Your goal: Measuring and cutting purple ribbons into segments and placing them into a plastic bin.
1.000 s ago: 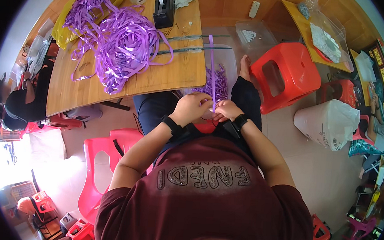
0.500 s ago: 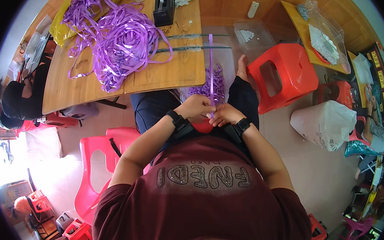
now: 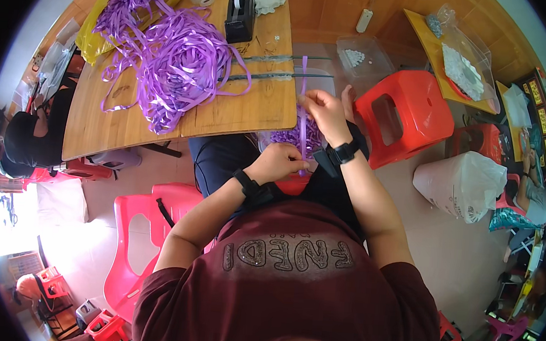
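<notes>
A narrow purple ribbon (image 3: 303, 131) runs from two thin dark rods (image 3: 316, 76) down toward my lap. My left hand (image 3: 278, 163) pinches it near its lower end, above my thighs. Farther up, my right hand (image 3: 326, 115) is closed with its fingertips at the ribbon, just short of the nearer rod. Beneath the hands sits a bin of short purple ribbon pieces (image 3: 282, 136), partly covered by hands and ribbon. On the table to the left lies a large tangled heap of purple ribbon (image 3: 182, 61).
The rods are taped to the wooden table (image 3: 252, 114) and jut past its right edge. A black tape dispenser (image 3: 240, 17) stands at the back. To my right are a red stool (image 3: 412, 114) and a white bag-lined bin (image 3: 448, 184). A clear tray (image 3: 365, 56) lies beyond.
My right hand has moved up and away from the left along the ribbon, toward the rods. The left hand stays low, still pinching the ribbon.
</notes>
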A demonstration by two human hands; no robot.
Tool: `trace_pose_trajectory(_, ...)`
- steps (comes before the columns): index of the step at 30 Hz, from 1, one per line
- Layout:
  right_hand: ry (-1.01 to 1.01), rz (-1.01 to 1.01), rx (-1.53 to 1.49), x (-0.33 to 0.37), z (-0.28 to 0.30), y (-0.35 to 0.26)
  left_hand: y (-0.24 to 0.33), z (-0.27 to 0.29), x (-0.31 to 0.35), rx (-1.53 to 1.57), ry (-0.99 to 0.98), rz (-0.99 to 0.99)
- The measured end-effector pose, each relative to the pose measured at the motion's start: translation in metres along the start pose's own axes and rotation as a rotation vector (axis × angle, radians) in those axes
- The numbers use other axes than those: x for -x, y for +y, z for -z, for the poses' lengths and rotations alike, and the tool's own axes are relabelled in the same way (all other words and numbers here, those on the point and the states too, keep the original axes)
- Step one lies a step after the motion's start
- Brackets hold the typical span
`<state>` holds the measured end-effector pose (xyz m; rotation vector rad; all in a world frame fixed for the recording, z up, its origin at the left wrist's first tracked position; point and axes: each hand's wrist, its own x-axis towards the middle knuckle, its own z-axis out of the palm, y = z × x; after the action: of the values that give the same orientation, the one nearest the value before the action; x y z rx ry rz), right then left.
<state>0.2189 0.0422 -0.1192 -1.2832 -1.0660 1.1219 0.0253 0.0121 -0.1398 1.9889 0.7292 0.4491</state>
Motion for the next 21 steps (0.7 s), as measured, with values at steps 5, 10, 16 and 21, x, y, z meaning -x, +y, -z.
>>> trace_pose_trajectory(5,-0.038,-0.021,-0.197,-0.014,-0.004,-0.01,0.007,0.003,0.005,0.062,0.01,0.048)
trace_pose_trajectory(10,-0.03,-0.022,-0.229,-0.002,0.003,-0.011,0.006,0.007,0.008,0.136,-0.045,0.077)
trace_pose_trajectory(16,-0.109,-0.042,-0.328,0.005,0.004,0.0,0.004,0.001,0.006,0.167,-0.15,0.051)
trace_pose_trajectory(21,-0.123,-0.134,-0.348,0.002,0.005,0.009,0.006,0.0,0.01,0.102,-0.222,0.023)
